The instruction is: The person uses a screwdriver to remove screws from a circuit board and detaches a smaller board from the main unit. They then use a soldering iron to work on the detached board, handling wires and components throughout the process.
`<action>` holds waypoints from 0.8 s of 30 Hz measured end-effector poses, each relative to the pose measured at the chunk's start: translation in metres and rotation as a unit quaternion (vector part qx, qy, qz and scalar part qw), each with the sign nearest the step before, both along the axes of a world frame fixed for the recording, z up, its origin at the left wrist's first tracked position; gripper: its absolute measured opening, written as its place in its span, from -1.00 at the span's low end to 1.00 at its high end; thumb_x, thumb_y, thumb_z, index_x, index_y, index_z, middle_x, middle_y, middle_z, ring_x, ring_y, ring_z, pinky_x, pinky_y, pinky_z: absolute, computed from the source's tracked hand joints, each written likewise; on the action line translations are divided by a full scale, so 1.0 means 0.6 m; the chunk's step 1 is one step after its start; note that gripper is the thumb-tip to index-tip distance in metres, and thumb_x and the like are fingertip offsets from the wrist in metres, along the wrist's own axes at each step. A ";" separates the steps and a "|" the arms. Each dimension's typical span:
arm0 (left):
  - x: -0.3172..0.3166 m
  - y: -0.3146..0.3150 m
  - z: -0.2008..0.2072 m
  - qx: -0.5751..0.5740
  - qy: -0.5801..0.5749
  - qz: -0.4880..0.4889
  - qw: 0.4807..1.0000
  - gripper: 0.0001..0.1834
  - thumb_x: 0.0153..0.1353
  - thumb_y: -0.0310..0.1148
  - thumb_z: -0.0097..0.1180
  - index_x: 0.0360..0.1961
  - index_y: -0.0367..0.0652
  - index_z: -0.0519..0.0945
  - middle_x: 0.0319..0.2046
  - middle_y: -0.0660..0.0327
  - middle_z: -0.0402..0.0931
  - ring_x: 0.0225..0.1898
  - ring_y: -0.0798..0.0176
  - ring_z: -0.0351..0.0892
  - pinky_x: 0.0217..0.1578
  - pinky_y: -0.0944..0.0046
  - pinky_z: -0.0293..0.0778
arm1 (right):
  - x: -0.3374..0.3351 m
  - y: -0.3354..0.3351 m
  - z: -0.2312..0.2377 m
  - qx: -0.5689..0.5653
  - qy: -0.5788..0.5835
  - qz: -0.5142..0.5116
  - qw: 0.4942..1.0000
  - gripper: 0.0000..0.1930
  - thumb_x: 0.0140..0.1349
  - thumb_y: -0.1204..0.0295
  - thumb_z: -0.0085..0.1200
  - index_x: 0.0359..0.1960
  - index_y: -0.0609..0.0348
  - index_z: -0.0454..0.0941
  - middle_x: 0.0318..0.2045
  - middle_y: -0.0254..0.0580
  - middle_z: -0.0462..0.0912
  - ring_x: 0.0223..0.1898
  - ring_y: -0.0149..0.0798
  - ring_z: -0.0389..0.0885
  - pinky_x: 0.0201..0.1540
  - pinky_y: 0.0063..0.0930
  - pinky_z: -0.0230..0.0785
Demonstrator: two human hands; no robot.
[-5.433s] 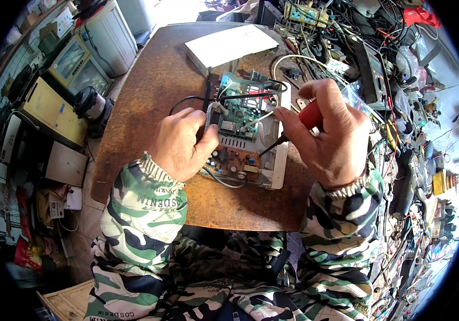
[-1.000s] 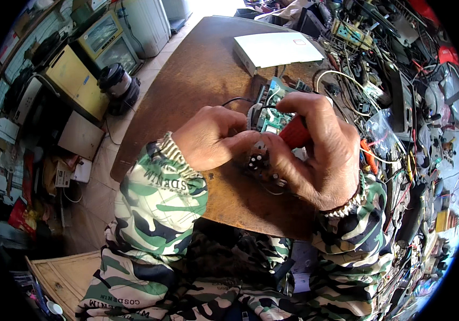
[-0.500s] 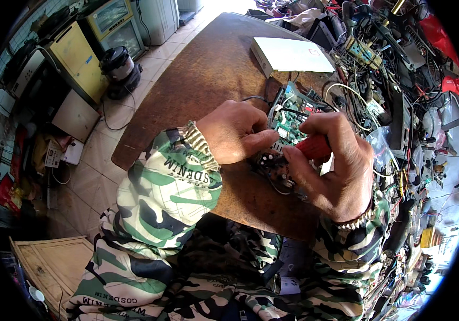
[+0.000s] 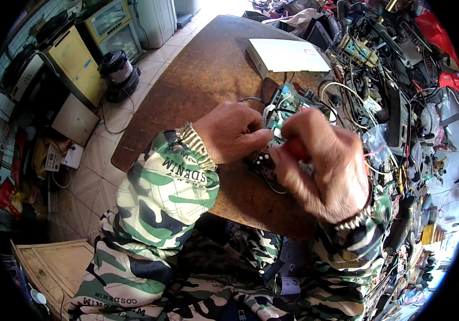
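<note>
Green circuit board (image 4: 289,100) lying on the bench (image 4: 186,91), partly under both hands, and my right hand (image 4: 331,160), fingers clamped round a red-handled tool (image 4: 296,148), has just shifted leftward, so the tool now works closer to my left hand (image 4: 229,132). Motion blur smears the right, the tool's tip is hidden, and whether my left fingers grip anything I can't tell; beyond the board sits a white cover (image 4: 288,56).
</note>
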State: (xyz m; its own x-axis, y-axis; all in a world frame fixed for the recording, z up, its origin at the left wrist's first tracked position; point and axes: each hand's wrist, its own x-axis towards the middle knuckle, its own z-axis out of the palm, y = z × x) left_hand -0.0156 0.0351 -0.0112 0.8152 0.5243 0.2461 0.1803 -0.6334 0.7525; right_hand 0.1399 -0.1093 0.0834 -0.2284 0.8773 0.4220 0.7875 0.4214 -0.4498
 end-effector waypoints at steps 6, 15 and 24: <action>0.004 -0.009 0.013 -0.030 0.022 0.012 0.999 -0.59 0.25 -0.10 0.22 -0.42 -0.32 0.69 -0.49 -0.13 0.62 -0.34 -0.16 0.71 -0.30 0.00 0.57 | 0.020 0.001 0.001 0.022 -0.030 0.003 0.999 -0.78 0.17 0.59 0.25 -0.21 0.21 0.46 -0.48 -0.10 0.63 -0.49 -0.14 0.72 -0.42 -0.37 0.49; 0.000 -0.011 0.012 -0.031 0.018 0.007 0.999 -0.57 0.26 -0.09 0.21 -0.41 -0.34 0.68 -0.48 -0.12 0.62 -0.33 -0.16 0.71 -0.29 -0.01 0.57 | 0.016 0.002 -0.001 0.027 -0.010 0.050 0.998 -0.72 0.13 0.64 0.23 -0.13 0.23 0.48 -0.40 -0.14 0.59 -0.47 -0.25 0.73 -0.45 -0.46 0.51; -0.014 -0.018 0.021 -0.045 -0.002 0.022 0.999 -0.59 0.24 -0.12 0.24 -0.42 -0.35 0.66 -0.47 -0.15 0.60 -0.35 -0.18 0.69 -0.32 -0.02 0.55 | 0.021 0.006 0.008 0.029 -0.020 0.022 0.999 -0.77 0.15 0.55 0.25 -0.19 0.25 0.49 -0.51 -0.15 0.65 -0.50 -0.20 0.74 -0.41 -0.44 0.51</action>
State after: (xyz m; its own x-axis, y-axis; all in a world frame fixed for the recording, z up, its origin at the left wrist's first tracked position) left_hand -0.0237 0.0242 0.0016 0.7900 0.5796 0.2000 0.2026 -0.5547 0.8070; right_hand 0.1525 -0.1057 0.0880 -0.2843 0.8405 0.4613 0.7838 0.4808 -0.3931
